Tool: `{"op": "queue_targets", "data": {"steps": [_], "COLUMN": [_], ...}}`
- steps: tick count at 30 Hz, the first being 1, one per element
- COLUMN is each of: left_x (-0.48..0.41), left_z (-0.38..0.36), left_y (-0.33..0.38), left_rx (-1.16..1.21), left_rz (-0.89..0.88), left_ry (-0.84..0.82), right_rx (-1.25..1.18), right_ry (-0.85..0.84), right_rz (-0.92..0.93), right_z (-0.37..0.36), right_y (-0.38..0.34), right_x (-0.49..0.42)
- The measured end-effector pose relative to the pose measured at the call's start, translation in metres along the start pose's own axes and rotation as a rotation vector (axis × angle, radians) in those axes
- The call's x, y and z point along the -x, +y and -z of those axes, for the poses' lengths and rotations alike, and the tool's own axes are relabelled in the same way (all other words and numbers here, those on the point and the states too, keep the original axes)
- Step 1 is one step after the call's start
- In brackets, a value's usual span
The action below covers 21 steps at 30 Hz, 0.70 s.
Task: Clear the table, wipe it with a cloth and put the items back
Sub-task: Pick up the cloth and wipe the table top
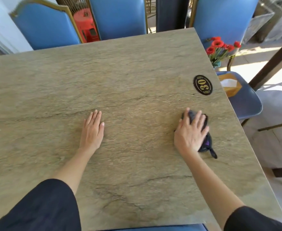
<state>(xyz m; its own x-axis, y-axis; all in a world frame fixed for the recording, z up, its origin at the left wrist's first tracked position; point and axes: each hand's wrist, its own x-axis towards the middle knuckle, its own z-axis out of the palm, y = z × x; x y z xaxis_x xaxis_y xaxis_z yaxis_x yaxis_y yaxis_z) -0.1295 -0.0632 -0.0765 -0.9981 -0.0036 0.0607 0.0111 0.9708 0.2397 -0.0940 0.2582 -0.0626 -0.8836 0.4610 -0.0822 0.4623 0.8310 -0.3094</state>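
Note:
A stone-patterned beige table [120, 77] fills the view. My right hand [191, 130] presses flat on a dark cloth [207, 142] near the table's right side, fingers spread over it. My left hand [92, 129] lies flat on the bare tabletop near the middle, palm down, holding nothing. On a blue chair [246, 104] to the right of the table sit a vase of red flowers [220, 49] and a wooden tissue box [231, 85].
An oval black plaque reading 30 [203, 85] is fixed near the table's right edge. Blue chairs [118, 15] stand along the far side, with a red stool [86, 25] behind them. Another blue seat [153, 228] is at the near edge.

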Motion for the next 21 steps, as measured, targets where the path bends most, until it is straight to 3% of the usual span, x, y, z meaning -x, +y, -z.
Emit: {"op": "queue_targets", "data": {"steps": [6,12,16,21], "left_x": [-0.025,-0.058,-0.060,-0.057], "left_z": [0.013,0.028,0.028,0.025], "left_y": [-0.026,-0.104,-0.126,-0.124], "left_rx": [0.041,0.104,0.130,0.143], "left_rz": [-0.070,0.144,0.102,0.111], "left_ry": [0.087,0.223,0.214,0.215], "right_rx": [0.013,-0.014,0.005,0.001], "right_ry": [-0.134,-0.156,-0.130,-0.140], "right_rz": [0.532,0.871,0.903,0.660], "right_z": [-0.054,-0.097,-0.118,-0.125], "right_y": [-0.130,-0.250,-0.317,-0.367], "right_x": [0.064,0.091,0.082,0.041]}}
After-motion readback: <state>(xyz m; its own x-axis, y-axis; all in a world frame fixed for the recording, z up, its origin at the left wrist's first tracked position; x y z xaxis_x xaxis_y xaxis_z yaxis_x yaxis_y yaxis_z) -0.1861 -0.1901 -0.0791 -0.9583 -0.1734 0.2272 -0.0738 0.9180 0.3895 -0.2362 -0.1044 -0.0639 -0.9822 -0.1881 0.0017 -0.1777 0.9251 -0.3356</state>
